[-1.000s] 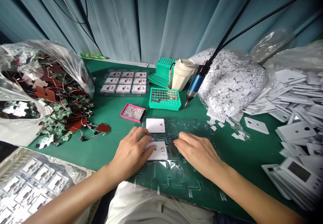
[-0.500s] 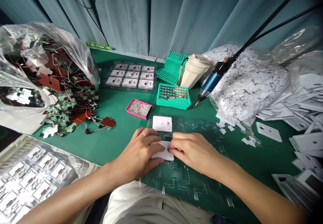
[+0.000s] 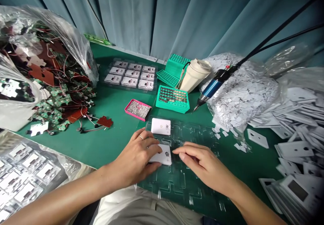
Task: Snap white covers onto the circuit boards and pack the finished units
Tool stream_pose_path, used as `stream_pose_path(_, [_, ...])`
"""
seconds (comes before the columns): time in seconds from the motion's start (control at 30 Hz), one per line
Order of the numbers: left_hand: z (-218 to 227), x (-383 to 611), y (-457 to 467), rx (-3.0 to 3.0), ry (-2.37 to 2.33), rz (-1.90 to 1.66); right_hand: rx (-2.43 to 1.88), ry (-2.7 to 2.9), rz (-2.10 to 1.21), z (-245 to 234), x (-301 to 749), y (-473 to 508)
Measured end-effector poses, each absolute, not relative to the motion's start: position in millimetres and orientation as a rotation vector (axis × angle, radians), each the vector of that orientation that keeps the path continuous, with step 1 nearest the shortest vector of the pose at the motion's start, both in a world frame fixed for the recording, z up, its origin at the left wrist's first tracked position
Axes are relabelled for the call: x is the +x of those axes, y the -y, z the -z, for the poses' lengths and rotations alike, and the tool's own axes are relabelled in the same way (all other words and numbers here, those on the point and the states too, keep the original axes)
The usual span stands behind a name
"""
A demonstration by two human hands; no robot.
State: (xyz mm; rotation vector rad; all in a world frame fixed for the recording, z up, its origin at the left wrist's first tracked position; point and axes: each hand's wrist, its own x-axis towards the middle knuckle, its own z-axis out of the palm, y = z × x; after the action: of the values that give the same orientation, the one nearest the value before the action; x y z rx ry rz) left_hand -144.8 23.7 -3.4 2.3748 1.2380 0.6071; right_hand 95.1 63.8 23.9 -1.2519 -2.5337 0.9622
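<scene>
A white plastic casing (image 3: 165, 155) lies on the clear plastic tray (image 3: 199, 130) in front of me. My left hand (image 3: 140, 154) grips its left side, with the thumb at the near edge and fingers across the top. A dark round recess shows near the casing's right end. Just to the right, my right hand (image 3: 196, 159) hovers over the tray, apart from the casing; its index finger points left, the thumb stands a little off it, and I see nothing held. Beyond the left hand, a second white casing (image 3: 161, 126) sits on the tray.
Behind stand a pink tray of small metal parts (image 3: 138, 109), a green holder of button cells (image 3: 172, 98), a cream cup (image 3: 195, 74) and a hanging electric screwdriver (image 3: 210, 89). Bagged circuit boards (image 3: 55, 96) lie left; white paper pieces (image 3: 240, 96) and stacked white panels (image 3: 296, 150) lie right.
My right hand has drawn back to the right, off the casing, and its fingers have loosened. The casing's round recess is now uncovered. My left hand stays on the casing; the camera view has shifted slightly.
</scene>
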Motion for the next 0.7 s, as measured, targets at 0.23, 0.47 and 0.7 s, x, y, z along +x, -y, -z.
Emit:
stream_pose_path(0.23, [-14,-132,-27,2.454,-1.322,-0.423,-1.254,2.458,-0.737,-10,114,-55])
stream_pose_path(0.47, [-14,-126,-22,2.077,-1.294,-0.683,-1.598,1.717,-1.214,-9,122,-45])
stream_pose_path(0.7, [-10,-116,-20,1.334,-1.076,-0.684,-1.301,1.975,-0.942,-22,123,-26])
